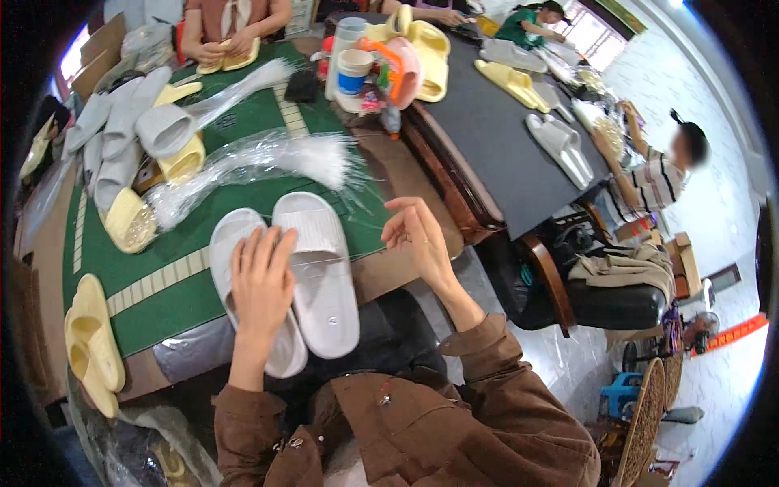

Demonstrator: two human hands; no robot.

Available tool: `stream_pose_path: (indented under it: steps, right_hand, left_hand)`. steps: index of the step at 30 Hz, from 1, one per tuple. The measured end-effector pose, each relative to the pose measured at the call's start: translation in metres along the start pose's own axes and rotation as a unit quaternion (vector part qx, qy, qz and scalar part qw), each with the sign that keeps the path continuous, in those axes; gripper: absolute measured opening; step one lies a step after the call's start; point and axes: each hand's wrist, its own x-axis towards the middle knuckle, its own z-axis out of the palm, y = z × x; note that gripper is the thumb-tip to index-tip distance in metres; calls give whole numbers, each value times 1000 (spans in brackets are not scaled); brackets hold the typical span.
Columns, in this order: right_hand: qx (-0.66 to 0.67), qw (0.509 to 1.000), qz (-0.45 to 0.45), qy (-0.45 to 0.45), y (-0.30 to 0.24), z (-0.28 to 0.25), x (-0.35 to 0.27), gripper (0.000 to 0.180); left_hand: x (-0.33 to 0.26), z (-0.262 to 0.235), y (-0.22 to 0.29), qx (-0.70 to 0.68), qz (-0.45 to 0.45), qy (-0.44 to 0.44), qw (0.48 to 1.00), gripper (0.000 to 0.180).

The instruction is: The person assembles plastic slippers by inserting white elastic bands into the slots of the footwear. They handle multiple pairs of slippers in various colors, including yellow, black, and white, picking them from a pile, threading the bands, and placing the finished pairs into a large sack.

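A pair of light grey slide slippers [331, 304] lies side by side at the near table edge, heels jutting past it. My left hand [261, 272] rests palm down on the left slipper [286, 353], its fingers stretched flat across the strap. My right hand [422, 239] is raised to the right of the pair, fingers bent and thumb close to them. Thin clear strands show near those fingertips; what they pinch, if anything, is too small to tell. Beyond the slippers a bundle of fine white plastic strands [320, 161] lies fanned out in clear wrap.
Grey slippers [122, 118] are heaped at the far left. Yellow slippers [97, 341] lie by the left edge. Cups [354, 71] stand at the back middle. A dark table [519, 158] adjoins on the right, with a black chair [617, 300] nearby. Other people work around the tables.
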Motion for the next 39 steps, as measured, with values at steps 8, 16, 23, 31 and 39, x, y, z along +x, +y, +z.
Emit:
stream_pose_path:
  steps: [8, 16, 23, 31, 39]
  right_hand:
    - [-108, 918, -229, 306, -19, -114, 2, 33]
    - [-352, 770, -137, 515, 39, -352, 64, 33]
    - [-503, 681, -1, 532, 60, -419, 111, 39]
    - [-678, 588, 47, 439, 65, -433, 133, 40]
    - [-612, 667, 21, 424, 48, -417, 121, 31]
  left_hand:
    - [-6, -4, -2, 17, -24, 4, 1000, 54]
    - [-1, -3, 6, 50, -25, -42, 998, 59]
    - [-31, -44, -31, 108, -105, -65, 986, 66]
    - [-130, -138, -202, 212, -182, -102, 955, 67]
    - [-193, -207, -355, 288, -168, -90, 938, 58]
